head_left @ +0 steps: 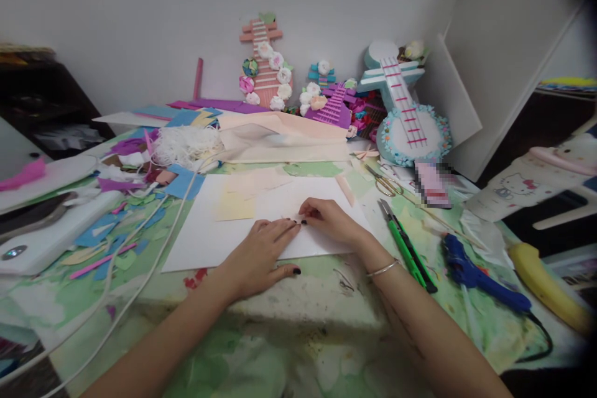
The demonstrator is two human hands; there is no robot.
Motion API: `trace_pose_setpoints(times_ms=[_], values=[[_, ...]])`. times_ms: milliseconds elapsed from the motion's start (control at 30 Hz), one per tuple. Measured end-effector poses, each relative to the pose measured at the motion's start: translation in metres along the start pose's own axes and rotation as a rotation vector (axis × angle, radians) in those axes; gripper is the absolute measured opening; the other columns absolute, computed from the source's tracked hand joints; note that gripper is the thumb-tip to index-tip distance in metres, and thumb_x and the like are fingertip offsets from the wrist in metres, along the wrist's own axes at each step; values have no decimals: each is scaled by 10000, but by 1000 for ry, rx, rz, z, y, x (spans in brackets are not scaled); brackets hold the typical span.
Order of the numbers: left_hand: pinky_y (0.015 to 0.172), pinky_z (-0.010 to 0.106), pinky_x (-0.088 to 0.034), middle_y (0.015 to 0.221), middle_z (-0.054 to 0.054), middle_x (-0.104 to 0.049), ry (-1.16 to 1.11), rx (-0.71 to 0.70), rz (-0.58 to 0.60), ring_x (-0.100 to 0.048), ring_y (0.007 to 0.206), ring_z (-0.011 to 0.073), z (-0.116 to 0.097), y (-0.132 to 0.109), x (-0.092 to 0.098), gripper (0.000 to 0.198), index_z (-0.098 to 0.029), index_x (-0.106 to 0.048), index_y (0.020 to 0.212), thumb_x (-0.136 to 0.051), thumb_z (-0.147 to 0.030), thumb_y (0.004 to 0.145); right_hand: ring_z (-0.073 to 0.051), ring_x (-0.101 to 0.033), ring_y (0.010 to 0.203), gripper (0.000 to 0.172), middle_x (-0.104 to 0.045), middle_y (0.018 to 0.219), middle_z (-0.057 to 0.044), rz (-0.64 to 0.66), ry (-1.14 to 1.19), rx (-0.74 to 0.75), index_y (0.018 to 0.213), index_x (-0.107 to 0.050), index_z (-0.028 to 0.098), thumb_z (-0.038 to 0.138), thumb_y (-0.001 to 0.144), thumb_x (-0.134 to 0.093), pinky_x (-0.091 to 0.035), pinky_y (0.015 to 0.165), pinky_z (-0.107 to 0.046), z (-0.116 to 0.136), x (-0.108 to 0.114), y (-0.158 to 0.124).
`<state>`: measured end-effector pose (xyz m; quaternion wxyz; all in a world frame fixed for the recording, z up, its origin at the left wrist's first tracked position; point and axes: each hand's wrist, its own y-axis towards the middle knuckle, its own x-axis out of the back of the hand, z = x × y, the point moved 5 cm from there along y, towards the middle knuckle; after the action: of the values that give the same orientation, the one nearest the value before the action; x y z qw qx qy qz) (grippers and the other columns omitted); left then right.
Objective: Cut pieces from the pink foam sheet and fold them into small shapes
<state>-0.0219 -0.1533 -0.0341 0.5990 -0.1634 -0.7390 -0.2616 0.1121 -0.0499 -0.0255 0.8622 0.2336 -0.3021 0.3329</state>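
A white sheet or board (196, 242) lies flat on the table in front of me. My left hand (261, 255) rests on its near part, fingers stretched out and thumb apart. Just right of those fingertips, my right hand (333, 221) is curled with its fingertips pinched together. Whatever they hold is too small to make out. A yellow paper square (236, 207) and pale peach paper pieces (268, 179) lie on the sheet beyond my hands. At its right edge is a narrow peach strip (345, 191).
To the right are a green cutter knife (405, 245), scissors (386, 184), a blue glue gun (480, 273), a banana (545, 283) and a cup (517, 183). Coloured scraps (121, 236) and a white cable (175, 224) lie left. Decorated guitar-shaped crafts (405, 106) stand behind.
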Motion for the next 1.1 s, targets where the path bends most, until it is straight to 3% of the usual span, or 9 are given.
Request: trace_pose_setpoints(times_ms=[600,800,1100], values=[[1026,416,-267,1427,120,-421,10,-11,-16,-360,1309,258,-1,0,1,617,-176,-345,1412,-497,-473,892,-115,-546,678,139,-611,736,1,-11,-84,-27,868,-622,160,74,773,-568,-395,641,-230,1,-1,2],[1018,416,-282,1427,126,-423,3,-11,-19,-363,1312,261,-1,0,1,609,-176,-356,1405,-506,-460,888,-127,-503,712,213,-571,721,11,-99,-175,-79,833,-616,172,11,706,-557,-361,673,-243,-7,12,2],[1027,430,-268,1429,138,-423,9,-9,-15,-361,1315,270,-2,1,0,617,-173,-358,1406,-477,-498,895,-123,-508,685,69,-567,663,28,-75,-129,-121,704,-601,174,115,686,-630,-352,648,-237,3,1,-1]])
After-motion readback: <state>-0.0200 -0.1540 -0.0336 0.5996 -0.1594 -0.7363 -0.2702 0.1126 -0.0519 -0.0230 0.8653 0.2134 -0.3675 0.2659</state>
